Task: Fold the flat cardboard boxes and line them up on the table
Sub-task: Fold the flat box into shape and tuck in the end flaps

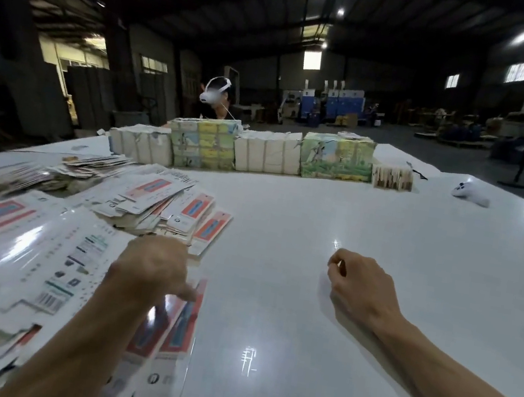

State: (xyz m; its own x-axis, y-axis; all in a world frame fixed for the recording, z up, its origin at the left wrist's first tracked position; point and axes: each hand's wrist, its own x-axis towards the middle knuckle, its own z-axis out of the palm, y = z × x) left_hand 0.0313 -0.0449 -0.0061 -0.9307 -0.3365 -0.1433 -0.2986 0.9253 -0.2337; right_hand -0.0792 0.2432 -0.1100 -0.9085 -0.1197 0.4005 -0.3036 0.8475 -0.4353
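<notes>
Flat printed cardboard boxes [156, 205], white with red and blue panels, lie in loose heaps on the left side of the white table [370, 222]. One flat box [176, 339] lies nearest me under my left forearm. My left hand [150, 266] hovers over the heap's right edge, fingers curled downward; whether it grips a box I cannot tell. My right hand [360, 286] hangs above bare table with fingers loosely curled and nothing in it. A row of folded boxes [271, 155] stands along the far side of the table.
A person wearing a white headset [215, 91] stands behind the row of folded boxes. A white controller [470, 195] lies at the far right of the table. A dim warehouse with stacked goods surrounds the table.
</notes>
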